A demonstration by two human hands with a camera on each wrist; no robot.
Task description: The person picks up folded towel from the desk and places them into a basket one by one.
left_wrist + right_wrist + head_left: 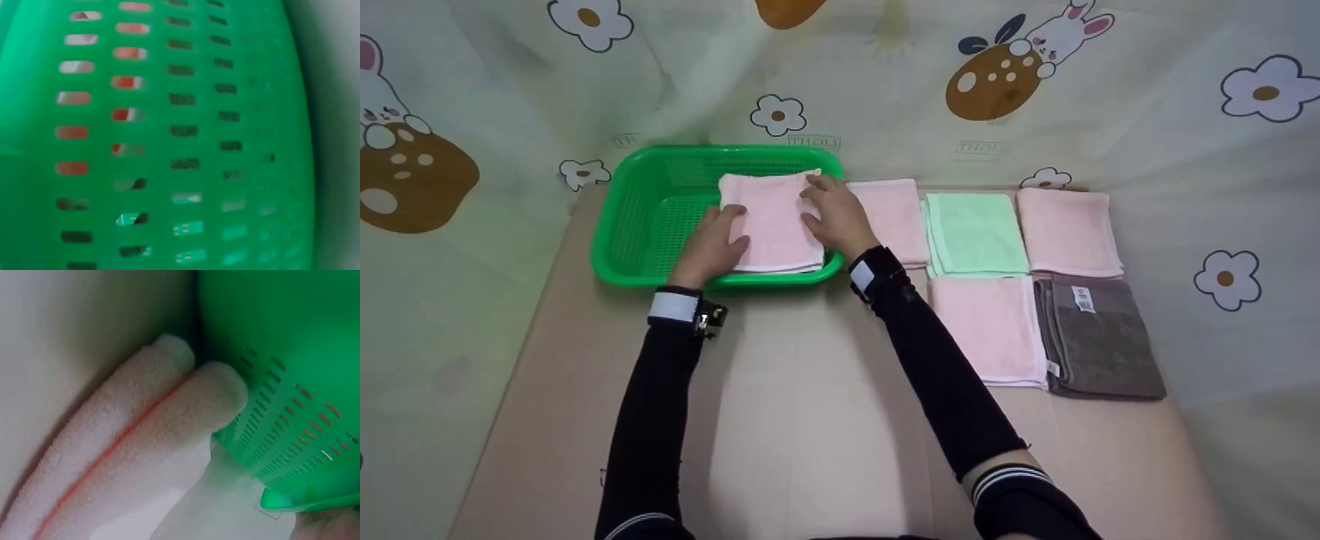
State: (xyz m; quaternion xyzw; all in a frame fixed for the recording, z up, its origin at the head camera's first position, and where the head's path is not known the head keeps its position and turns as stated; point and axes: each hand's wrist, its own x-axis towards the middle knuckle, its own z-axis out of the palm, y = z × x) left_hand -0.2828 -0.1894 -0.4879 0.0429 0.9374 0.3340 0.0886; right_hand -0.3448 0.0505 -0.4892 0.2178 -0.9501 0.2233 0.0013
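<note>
A folded pink towel [774, 225] lies in the right part of a green plastic basket [641, 214]. My left hand [710, 247] rests at the towel's left edge, its thumb and fingertips touching the top. At the opposite edge, my right hand [841, 216] touches the upper right with relaxed fingers. The left wrist view is filled by the slotted basket wall [157, 180], with reddish and dark patches showing through. In the right wrist view, part of a hand [329, 526] shows under the basket rim [309, 503]. Whatever lies beneath the towel is hidden.
Right of the basket are another folded pink towel [891, 221], a mint green towel [979, 234] and a pink towel [1071, 231]. In front of these lie a pink towel [990, 330] and a dark grey towel [1106, 341]. A patterned curtain [877, 82] surrounds the table [810, 420].
</note>
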